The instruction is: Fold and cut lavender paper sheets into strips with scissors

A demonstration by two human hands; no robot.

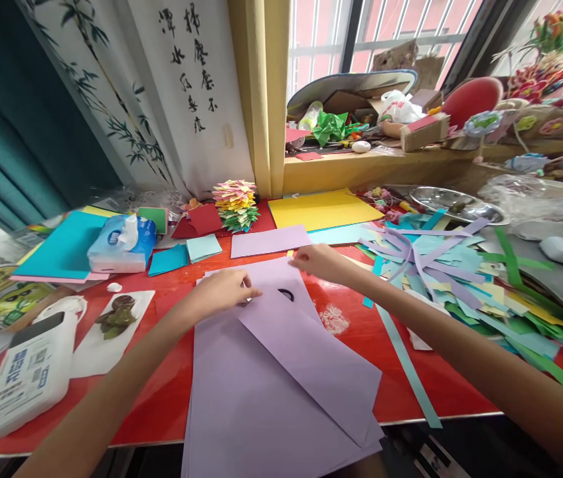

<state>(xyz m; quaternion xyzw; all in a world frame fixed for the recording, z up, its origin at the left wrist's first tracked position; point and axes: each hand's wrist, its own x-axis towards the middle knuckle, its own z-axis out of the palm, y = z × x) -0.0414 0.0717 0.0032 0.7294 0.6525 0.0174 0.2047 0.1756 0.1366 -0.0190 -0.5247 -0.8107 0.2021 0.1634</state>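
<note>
Lilac stack: the stack of lilac paper [236, 398] is lying between the forearms and overhanging the near edge of the red table [162, 398]; its unsupported end could sag and pull the layers askew.
Slanting piece: the loose lilac piece [321, 358] is lying diagonally across the stack; paper on paper could slide if only one corner is being pressed.
Black loop: a black curved loop [286, 293] is showing between the hands, perhaps a scissor handle; snagging it could crease the sheet.
Cut strips: the right forearm is crossing in front of the pile of paper strips [425, 262]; a sideways sweep could scatter them over the stack.
Left hand: the left hand [224, 292] is reaching palm down to the piece's far corner, thumb and forefinger nearly meeting; whether they are gripping paper, I cannot tell.
Right hand: the right hand [324, 262] is bending inward at the stack's far right corner, fingers sitting curled; their hold is hidden.
</note>
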